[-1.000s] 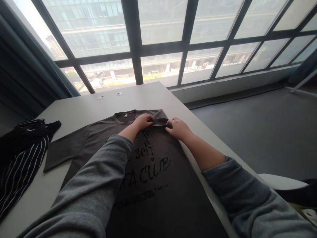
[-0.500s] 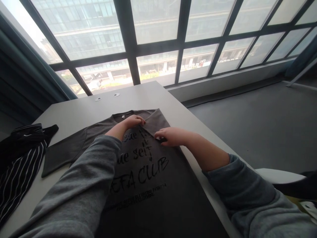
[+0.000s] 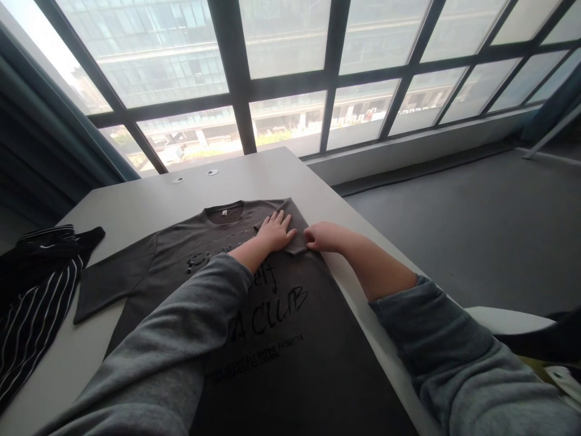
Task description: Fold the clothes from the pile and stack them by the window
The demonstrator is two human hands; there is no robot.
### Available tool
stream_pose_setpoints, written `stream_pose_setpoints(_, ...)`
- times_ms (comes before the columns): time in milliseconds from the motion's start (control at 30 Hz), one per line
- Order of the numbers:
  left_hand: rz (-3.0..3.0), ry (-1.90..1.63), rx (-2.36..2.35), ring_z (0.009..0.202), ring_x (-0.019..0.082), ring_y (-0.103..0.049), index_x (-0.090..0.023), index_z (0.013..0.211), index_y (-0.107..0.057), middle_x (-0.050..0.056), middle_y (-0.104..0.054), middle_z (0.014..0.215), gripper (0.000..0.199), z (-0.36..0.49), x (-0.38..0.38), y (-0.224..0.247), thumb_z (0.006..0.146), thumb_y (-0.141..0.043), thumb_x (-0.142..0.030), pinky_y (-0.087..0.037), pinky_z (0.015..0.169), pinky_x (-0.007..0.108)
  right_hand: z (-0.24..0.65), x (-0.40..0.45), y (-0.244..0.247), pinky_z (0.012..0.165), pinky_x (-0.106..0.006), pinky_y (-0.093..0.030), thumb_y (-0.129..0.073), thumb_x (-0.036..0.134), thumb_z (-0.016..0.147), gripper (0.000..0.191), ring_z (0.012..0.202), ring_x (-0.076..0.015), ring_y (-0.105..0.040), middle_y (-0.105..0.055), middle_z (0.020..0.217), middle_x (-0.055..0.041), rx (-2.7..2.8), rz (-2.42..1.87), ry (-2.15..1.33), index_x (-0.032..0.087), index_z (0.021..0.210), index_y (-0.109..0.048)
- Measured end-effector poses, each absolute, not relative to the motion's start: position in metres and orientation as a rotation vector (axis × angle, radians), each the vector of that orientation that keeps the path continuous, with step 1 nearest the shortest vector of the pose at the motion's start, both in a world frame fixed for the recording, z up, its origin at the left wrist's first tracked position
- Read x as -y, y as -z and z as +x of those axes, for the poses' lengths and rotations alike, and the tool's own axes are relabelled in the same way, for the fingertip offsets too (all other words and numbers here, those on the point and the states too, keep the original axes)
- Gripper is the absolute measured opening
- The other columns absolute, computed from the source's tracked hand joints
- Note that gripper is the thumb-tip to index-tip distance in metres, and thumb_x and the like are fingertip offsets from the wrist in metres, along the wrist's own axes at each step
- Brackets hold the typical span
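The left hand [image 3: 275, 231] lies flat, fingers spread, on the folded-in sleeve [image 3: 294, 221] of the dark T-shirt [image 3: 290, 357], which covers the counter [image 3: 254, 172] beneath both hands. Just beside it, the right hand [image 3: 323, 236] has its fingers curled at the sleeve's edge (whether they pinch cloth, I cannot tell).

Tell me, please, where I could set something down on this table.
The white tabletop is barest beyond the dark grey T-shirt, around two small white discs. A slim strip borders the shirt's right side. It is crowded at left by black, white-striped clothing, and around the left hand and right hand.
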State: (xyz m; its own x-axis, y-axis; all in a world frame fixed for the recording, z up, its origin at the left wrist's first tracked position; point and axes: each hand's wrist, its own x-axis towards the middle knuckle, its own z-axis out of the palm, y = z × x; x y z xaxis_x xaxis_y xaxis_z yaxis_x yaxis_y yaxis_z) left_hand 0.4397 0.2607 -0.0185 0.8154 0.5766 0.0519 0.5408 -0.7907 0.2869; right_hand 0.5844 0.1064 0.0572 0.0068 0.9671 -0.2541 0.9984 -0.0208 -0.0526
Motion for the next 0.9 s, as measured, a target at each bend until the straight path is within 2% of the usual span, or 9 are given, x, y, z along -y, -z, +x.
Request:
stream_pose_setpoints(100, 2.77, -0.184, -0.884, 0.166, 0.039, -0.017, -0.014, 0.166, -0.043, 0.019, -0.024, 0.178, 0.078, 0.439, -0.257, 0.025, 0.103, -0.048, -0.06, -0.015, 0.133, 0.056, 0.579, -0.104, -0.062, 0.079, -0.031, -0.047, -0.068, 0.025, 0.094, 0.019, 0.1, -0.0288, -0.074, -0.081, 0.109, -0.012, -2.121, 2.087, 0.297, 0.019, 0.108, -0.081)
stream_pose_setpoints(267, 2.754, -0.256, -0.912, 0.166, 0.036, -0.02, -0.021, 0.164, -0.048, 0.014, -0.032, 0.176, 0.068, 0.419, -0.263, 0.026, 0.106, -0.043, -0.056, -0.014, 0.134, 0.054, 0.551, -0.102, -0.066, 0.088, -0.031, -0.048, -0.062, 0.024, 0.099, 0.023, 0.106, -0.027, -0.072, -0.079, 0.119, -0.0112, -2.51, 1.984, 0.224, 0.02, 0.114, -0.079)
stream_pose_setpoints(400, 2.71, -0.199, -0.967, 0.166, 0.033, -0.02, -0.024, 0.166, -0.043, 0.009, -0.029, 0.178, 0.065, 0.384, -0.274, 0.026, 0.108, -0.039, -0.051, -0.012, 0.134, 0.055, 0.532, -0.107, -0.051, 0.09, -0.032, -0.05, -0.059, 0.028, 0.102, 0.025, 0.105, -0.0283, -0.073, -0.077, 0.116, -0.0153, -2.502, 1.857, 0.27, 0.015, 0.11, -0.078)
stream_pose_setpoints(533, 2.665, -0.225, -1.078, 0.166, 0.031, -0.021, -0.022, 0.167, -0.042, 0.011, -0.029, 0.177, 0.067, 0.361, -0.282, 0.026, 0.108, -0.038, -0.053, -0.015, 0.134, 0.051, 0.532, -0.111, -0.04, 0.093, -0.031, -0.05, -0.061, 0.03, 0.102, 0.024, 0.109, -0.0271, -0.071, -0.076, 0.118, -0.0147, -2.485, 1.833, 0.356, 0.016, 0.111, -0.078)
stream_pose_setpoints(700, 2.665, -0.168, -1.222, 0.166, 0.032, -0.022, -0.016, 0.167, -0.04, 0.015, -0.028, 0.177, 0.07, 0.336, -0.288, 0.021, 0.109, -0.033, -0.055, -0.019, 0.133, 0.051, 0.539, -0.113, -0.037, 0.09, -0.029, -0.049, -0.061, 0.035, 0.104, 0.024, 0.108, -0.0251, -0.07, -0.075, 0.119, -0.0124, -2.473, 1.877, 0.449, 0.017, 0.108, -0.077)
stream_pose_setpoints(900, 2.696, -0.089, -1.342, 0.166, 0.032, -0.023, -0.015, 0.168, -0.039, 0.014, -0.027, 0.177, 0.071, 0.245, -0.278, 0.023, 0.109, -0.032, -0.053, -0.02, 0.133, 0.05, 0.541, -0.117, -0.028, 0.087, -0.03, -0.049, -0.06, 0.038, 0.103, 0.024, 0.104, -0.0257, -0.069, -0.074, 0.114, -0.0116, -2.463, 1.896, 0.436, 0.019, 0.101, -0.075)
